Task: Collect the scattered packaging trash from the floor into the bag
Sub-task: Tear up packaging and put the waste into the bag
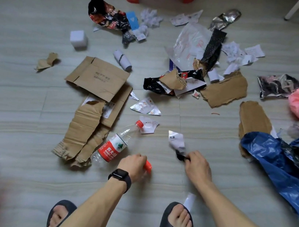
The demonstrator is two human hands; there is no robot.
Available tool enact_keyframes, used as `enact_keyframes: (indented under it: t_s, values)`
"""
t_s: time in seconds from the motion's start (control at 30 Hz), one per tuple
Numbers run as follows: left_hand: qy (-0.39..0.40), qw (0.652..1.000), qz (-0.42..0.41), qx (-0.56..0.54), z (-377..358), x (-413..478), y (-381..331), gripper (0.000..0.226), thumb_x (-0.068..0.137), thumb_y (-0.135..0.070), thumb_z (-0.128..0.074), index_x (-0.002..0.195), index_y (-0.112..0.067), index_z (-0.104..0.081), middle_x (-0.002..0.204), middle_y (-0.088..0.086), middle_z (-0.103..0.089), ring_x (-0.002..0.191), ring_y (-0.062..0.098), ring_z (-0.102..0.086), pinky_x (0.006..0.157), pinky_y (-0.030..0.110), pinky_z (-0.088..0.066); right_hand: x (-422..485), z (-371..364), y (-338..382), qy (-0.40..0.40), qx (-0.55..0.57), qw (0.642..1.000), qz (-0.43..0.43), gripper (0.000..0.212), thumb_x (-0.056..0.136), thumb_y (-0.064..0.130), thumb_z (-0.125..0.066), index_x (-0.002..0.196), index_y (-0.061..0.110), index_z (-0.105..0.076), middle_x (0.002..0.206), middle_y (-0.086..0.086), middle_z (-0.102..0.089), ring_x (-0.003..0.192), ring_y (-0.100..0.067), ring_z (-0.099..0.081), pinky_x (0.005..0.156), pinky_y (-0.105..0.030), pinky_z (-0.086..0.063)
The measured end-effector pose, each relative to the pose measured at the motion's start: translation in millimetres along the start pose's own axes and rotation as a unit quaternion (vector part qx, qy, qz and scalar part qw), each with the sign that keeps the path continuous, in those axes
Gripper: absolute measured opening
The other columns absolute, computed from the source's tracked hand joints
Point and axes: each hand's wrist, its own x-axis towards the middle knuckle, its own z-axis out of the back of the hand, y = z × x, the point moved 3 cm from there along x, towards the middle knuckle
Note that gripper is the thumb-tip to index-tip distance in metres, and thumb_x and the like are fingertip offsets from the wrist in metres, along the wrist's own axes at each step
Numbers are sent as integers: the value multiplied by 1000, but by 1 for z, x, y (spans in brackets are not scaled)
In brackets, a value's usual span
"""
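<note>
Evidently gathering handfuls for the bag point(280, 162) lying at three o'clock, the person is pinching a torn scrap point(176, 141) in the right hand point(198, 166) and curling the left hand point(131, 165) round an orange piece point(148, 165) beside the bottle point(113, 149).

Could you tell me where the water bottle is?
Head view, left of centre: the bottle lies on its side beside the torn cardboard, just ahead of the left hand.

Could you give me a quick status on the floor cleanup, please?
Left hand grips red scrap. Right hand pinches crumpled wrapper. Blue bag lies right, apart from both. Bottle, cardboard on floor.
</note>
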Motion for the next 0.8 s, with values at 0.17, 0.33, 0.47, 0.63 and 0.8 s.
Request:
enact_keyframes:
  t_s: [0.17, 0.33, 0.47, 0.63, 0.8]
  values:
    - [-73, 997, 19, -25, 37, -30, 38, 12, 90, -28, -55, 96, -30, -65, 107, -8, -65, 101, 20, -63, 79, 35, -52, -31, -3, 22, 27, 26, 999, -11, 17, 90, 27, -61, 100, 18, -72, 128, -3, -50, 119, -25, -51, 93, -32, -45]
    - [-138, 988, 63, -10, 70, -66, 75, 22, 90, -42, -52, 98, -24, -61, 104, -4, -63, 100, 26, -61, 67, 33, -45, -23, 25, 69, 25, 29, 998, 51, 12, 83, 36, -70, 91, 32, -77, 154, 7, -30, 138, -19, -29, 108, -32, -34]
    - [-171, 982, 78, -22, 85, -80, 103, 9, 89, -35, -55, 93, -27, -57, 101, -5, -63, 95, 25, -62, 69, 35, -50, 4, 25, 93, 66, 39, 997, 11, 28, 85, 44, -69, 110, 35, -74, 165, -3, -12, 149, -26, -13, 119, -33, -19]
    - [-217, 971, 90, -50, 100, -93, 130, 10, 91, -36, -58, 90, -26, -57, 97, -8, -63, 89, 21, -61, 68, 33, -50, 7, -13, 92, 80, -63, 993, 51, 19, 92, 27, -56, 100, 21, -72, 131, 0, -55, 120, -35, -47, 95, -31, -42]
    - [-219, 965, 138, -44, 116, -118, 164, 13, 91, -36, -58, 94, -23, -59, 101, -2, -66, 91, 25, -63, 70, 35, -51, -12, -6, 111, 72, -27, 997, 32, 21, 92, 21, -53, 102, 18, -72, 106, -13, -72, 102, -35, -63, 74, -34, -46]
